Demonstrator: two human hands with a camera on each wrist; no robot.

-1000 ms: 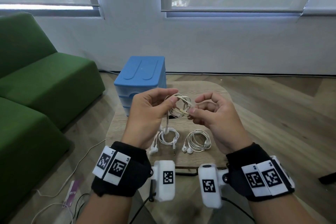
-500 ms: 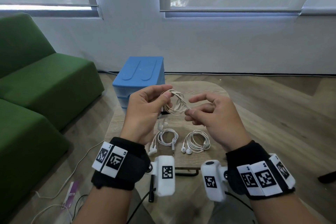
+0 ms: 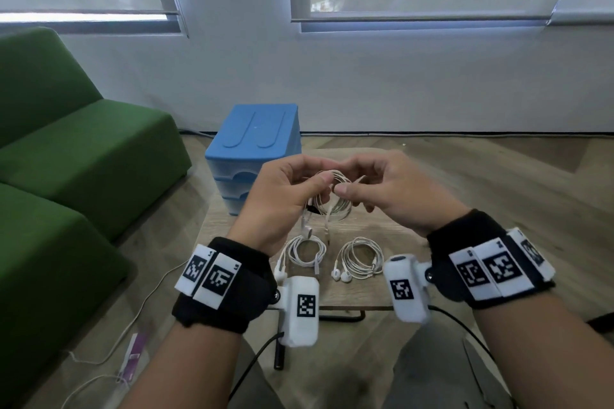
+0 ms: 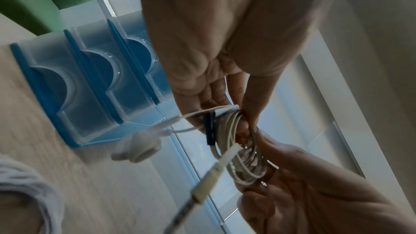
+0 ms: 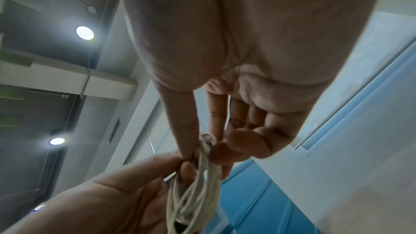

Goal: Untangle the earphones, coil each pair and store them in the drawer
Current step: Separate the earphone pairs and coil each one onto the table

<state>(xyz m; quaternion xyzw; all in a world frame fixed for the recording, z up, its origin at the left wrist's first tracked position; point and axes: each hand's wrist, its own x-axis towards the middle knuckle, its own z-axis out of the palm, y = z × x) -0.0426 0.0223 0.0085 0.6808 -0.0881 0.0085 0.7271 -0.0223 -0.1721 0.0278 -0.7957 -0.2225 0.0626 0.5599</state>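
A coiled pair of off-white earphones (image 3: 335,199) hangs in the air above the small wooden table (image 3: 392,226). My left hand (image 3: 292,186) pinches the top of the coil between thumb and fingers, and its earbuds (image 4: 137,147) and plug (image 4: 216,170) dangle below. My right hand (image 3: 365,183) pinches the same coil from the right (image 5: 207,150). Two other white coiled pairs lie on the table below: one on the left (image 3: 305,251), one on the right (image 3: 358,259). The blue drawer unit (image 3: 255,149) stands at the table's far left, its three drawers (image 4: 87,81) closed.
A green sofa (image 3: 66,159) fills the left side. Loose white cables and a purple item (image 3: 133,355) lie on the floor at lower left. A black cable (image 3: 339,317) runs under the table's near edge. White wall and windows lie behind.
My right hand has moved left and closed in on the coil, meeting my left hand. Both hands rose slightly and the dangling earbuds lifted off the left coil on the table.
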